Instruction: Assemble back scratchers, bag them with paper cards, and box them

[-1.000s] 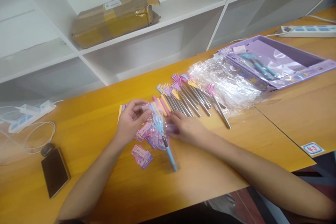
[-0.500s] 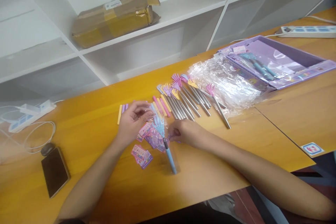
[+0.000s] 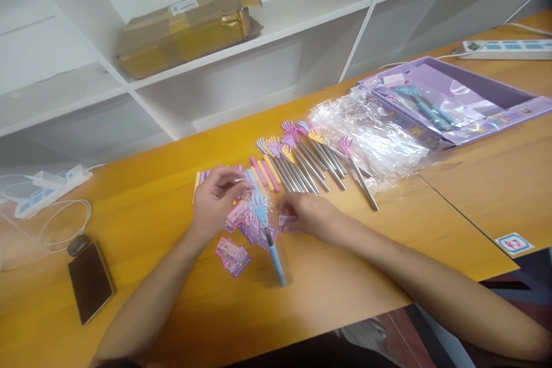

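My left hand (image 3: 218, 195) pinches the top of a clear plastic bag, in which a blue back scratcher (image 3: 275, 256) hangs tilted, its claw end up near my fingers. To the right of the bag, my right hand (image 3: 304, 213) is closed on a small purple printed card (image 3: 285, 222), partly hidden by the fingers. Below and between the hands lie more printed cards (image 3: 233, 257) in loose piles. Behind them are several coloured handle sleeves (image 3: 269, 173) and metal back scratchers (image 3: 302, 164) with pink, yellow, purple and blue claws.
A heap of clear plastic bags (image 3: 371, 132) lies beside a purple box (image 3: 487, 92) holding bagged blue back scratchers. On the left are a phone (image 3: 91, 283), a cable and a power strip (image 3: 54, 190). A taped cardboard parcel (image 3: 187, 31) sits on the white shelf behind.
The bagged back scratcher has shifted slightly left. The card in my right hand now shows more plainly, as that hand has turned a little.
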Motion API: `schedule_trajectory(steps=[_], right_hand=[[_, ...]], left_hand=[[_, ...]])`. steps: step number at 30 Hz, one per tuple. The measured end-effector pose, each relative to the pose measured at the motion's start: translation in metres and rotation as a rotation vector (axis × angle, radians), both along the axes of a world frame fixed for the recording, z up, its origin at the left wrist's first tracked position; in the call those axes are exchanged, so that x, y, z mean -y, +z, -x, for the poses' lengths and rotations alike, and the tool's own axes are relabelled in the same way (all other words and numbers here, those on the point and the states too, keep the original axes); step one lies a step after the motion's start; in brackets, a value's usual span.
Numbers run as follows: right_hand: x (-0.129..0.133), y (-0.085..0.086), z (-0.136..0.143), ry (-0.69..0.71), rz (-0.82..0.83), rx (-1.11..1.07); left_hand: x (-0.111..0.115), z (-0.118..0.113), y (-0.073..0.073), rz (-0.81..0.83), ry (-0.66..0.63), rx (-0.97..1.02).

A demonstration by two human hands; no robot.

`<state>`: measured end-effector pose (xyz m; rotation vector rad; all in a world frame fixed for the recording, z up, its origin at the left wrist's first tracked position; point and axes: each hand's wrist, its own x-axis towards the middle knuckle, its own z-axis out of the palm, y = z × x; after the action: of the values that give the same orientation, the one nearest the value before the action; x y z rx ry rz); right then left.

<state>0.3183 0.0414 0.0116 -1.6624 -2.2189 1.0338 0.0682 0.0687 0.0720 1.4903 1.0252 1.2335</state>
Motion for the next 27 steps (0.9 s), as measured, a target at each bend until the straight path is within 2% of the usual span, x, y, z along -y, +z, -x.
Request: schedule_trajectory(steps=[8,12,14,19,21,24,27], right_hand=[[0.002,0.0,-0.003,0.113,-0.045,-0.088],[-0.005,0.001,-0.007,0.13,-0.012,-0.251],[-0.008,0.002,-0.009,0.085,0.021,-0.399],[-0.011,0.007,-0.006,-0.212,-0.038,-0.81],[-0.011,0.008,-0.004,-0.287,-0.038,-0.941],[-0.01,0.008,-0.004,-0.326,0.008,-1.101],[-0.01,0.006,-0.005,-0.257,0.059,-1.196]], left_hand=[[0.002,0.0,0.0,-0.026,0.005,-0.041],[0.004,0.001,0.0,-0.072,0.038,-0.099],[0.005,0.002,-0.001,-0.114,0.052,-0.139],[0.007,0.006,-0.004,-0.324,0.046,-0.308],[0.007,0.007,-0.005,-0.381,0.042,-0.376],[0.008,0.007,-0.007,-0.383,0.04,-0.444],[0.007,0.005,-0.008,-0.321,0.01,-0.454]])
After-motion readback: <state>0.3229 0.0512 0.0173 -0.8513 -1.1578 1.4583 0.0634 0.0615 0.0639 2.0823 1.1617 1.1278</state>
